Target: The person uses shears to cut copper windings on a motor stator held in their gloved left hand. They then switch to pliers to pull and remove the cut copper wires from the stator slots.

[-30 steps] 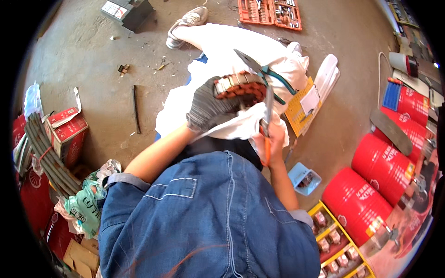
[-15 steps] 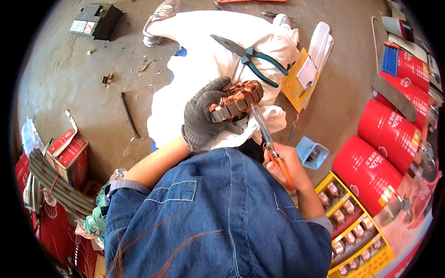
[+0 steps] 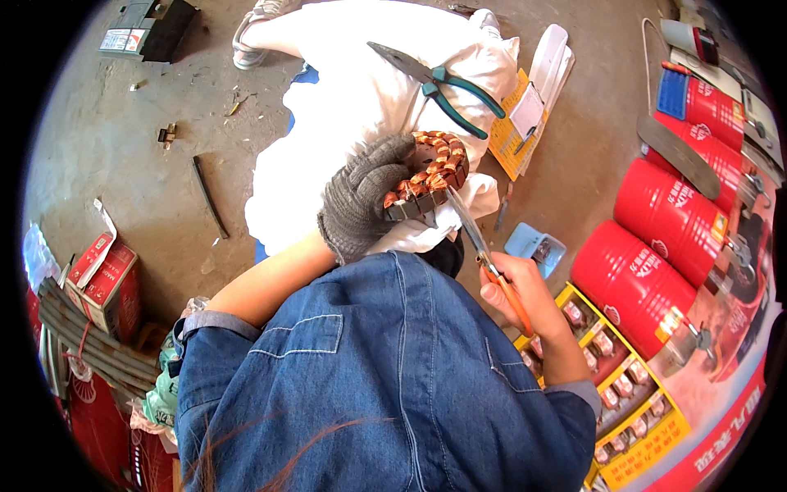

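My left hand (image 3: 361,197), in a dark gray knit glove, is closed around a ring-shaped stator (image 3: 430,182) with copper windings and dark metal segments. My bare right hand (image 3: 516,291) grips orange-handled long-nose pliers (image 3: 475,238), whose tip points at the windings on the stator's lower right side; whether it touches them I cannot tell. Larger pliers with teal handles (image 3: 447,86) lie on the white cloth (image 3: 311,115) over my legs, beyond the stator. Part of the cloth is bunched under the ring, just above my denim top.
Red drums (image 3: 623,287) stand along the right, near a yellow rack (image 3: 623,369) of small packaged items. Yellow papers (image 3: 510,152) and a blue container (image 3: 525,246) lie right of me. A black battery (image 3: 156,33), red carton (image 3: 102,287) and coiled hose (image 3: 90,344) are on the left.
The stator has tilted, showing more of the copper windings on top. My right hand and pliers have shifted right and down from a second ago. The view has moved slightly.
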{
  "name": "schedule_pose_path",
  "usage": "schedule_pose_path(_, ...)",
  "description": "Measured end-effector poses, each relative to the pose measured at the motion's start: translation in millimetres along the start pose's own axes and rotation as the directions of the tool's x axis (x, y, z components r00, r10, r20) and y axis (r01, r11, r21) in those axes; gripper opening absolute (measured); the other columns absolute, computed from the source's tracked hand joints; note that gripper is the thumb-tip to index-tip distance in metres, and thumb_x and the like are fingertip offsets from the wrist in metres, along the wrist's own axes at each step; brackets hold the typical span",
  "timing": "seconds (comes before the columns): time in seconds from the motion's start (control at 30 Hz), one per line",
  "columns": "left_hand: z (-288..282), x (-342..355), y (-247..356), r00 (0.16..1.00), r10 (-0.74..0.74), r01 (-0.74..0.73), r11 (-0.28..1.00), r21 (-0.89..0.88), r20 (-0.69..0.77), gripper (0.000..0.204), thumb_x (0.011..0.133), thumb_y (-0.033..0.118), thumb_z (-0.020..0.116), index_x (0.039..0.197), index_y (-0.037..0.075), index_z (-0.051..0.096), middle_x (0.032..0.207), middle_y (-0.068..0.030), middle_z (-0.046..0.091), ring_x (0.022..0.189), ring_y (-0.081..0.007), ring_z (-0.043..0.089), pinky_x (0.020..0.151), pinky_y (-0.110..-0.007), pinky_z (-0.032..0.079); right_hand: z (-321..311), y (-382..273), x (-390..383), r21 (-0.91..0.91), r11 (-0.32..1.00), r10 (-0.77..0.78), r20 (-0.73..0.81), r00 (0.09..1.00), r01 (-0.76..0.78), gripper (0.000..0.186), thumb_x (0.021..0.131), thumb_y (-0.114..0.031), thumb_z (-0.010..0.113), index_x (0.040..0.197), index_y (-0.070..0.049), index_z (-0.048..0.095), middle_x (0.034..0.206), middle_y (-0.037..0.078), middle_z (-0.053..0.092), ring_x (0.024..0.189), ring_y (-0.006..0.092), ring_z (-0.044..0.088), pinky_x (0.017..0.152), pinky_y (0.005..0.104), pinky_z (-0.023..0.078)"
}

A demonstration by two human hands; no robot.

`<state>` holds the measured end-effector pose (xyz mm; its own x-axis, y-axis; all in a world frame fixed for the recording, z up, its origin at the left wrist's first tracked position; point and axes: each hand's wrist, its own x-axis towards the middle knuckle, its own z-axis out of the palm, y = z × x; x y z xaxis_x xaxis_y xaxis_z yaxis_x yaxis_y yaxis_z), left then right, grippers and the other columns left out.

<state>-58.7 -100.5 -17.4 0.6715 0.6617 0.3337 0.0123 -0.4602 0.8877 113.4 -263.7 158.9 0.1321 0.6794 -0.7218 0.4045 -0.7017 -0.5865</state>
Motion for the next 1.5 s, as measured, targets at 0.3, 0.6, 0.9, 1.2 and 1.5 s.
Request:
schedule_pose_path(0.3, -2, 0, 5, 0.997, 0.066, -0.067, 0.997, 0.032, 0.038, 0.027, 0.072, 0.014, 0.076, 0.094, 0.002, 0.064, 0.129, -0.0211, 0.062, 0.115, -0.0371, 0.064, 0.093, -0.043, 0.056, -9, -32, -16, -0.051, 0.989, 0.141, -0.002, 0.99, -0.141, 0.046, 0.091, -0.038, 0.071, 0.077, 0.003, 0.055, 0.065, 0.022, 0.053, 0.056, 0.0356, 0.05, 0.055, 0.0402, 0.043)
schedule_pose_path(0.6, -1, -3, 4, 0.983, 0.168, -0.17, 0.985, 0.024, 0.073, 0.038, 0.072, 0.013, 0.078, 0.102, 0.002, 0.058, 0.128, -0.0259, 0.061, 0.119, -0.0446, 0.06, 0.096, -0.05, 0.053, -28, -72, -16, -0.265, 0.927, 0.293, 0.065, 0.954, -0.266, 0.051, 0.096, -0.041, 0.064, 0.069, 0.002, 0.058, 0.062, 0.025, 0.054, 0.062, 0.0457, 0.056, 0.056, 0.045, 0.044)
schedule_pose_path(0.9, 0, -4, 5, 0.979, 0.178, -0.183, 0.982, 0.049, 0.1, 0.022, 0.077, 0.006, 0.066, 0.097, -0.002, 0.064, 0.13, -0.0213, 0.061, 0.12, -0.0402, 0.06, 0.098, -0.045, 0.053, -51, -103, -11, -0.299, 0.89, 0.418, 0.228, 0.88, -0.345, 0.06, 0.098, -0.049, 0.057, 0.066, 0.002, 0.057, 0.063, 0.027, 0.054, 0.067, 0.0471, 0.058, 0.061, 0.0492, 0.045)
schedule_pose_path(1.2, -1, 1, 5, 0.997, 0.06, -0.061, 0.998, 0.011, 0.053, 0.03, 0.073, 0.007, 0.074, 0.098, -0.001, 0.058, 0.128, -0.0243, 0.061, 0.116, -0.042, 0.062, 0.095, -0.047, 0.055, -25, -39, 6, -0.534, 0.841, 0.109, 0.012, 0.994, -0.086, 0.046, 0.089, -0.036, 0.071, 0.061, -0.004, 0.054, 0.056, 0.018, 0.054, 0.056, 0.0409, 0.059, 0.052, 0.0449, 0.046)
schedule_pose_path(1.5, 4, -8, -3, 0.996, 0.08, -0.08, 0.997, -0.021, 0.036, 0.034, 0.074, 0.01, 0.075, 0.1, 0.001, 0.056, 0.128, -0.0253, 0.061, 0.118, -0.0438, 0.061, 0.095, -0.048, 0.054, 22, 51, 39, -0.357, 0.9, -0.316, -0.14, 0.938, 0.25, 0.035, 0.081, -0.02, 0.078, 0.066, -0.004, 0.052, 0.06, 0.015, 0.053, 0.052, 0.0358, 0.057, 0.046, 0.0412, 0.043)
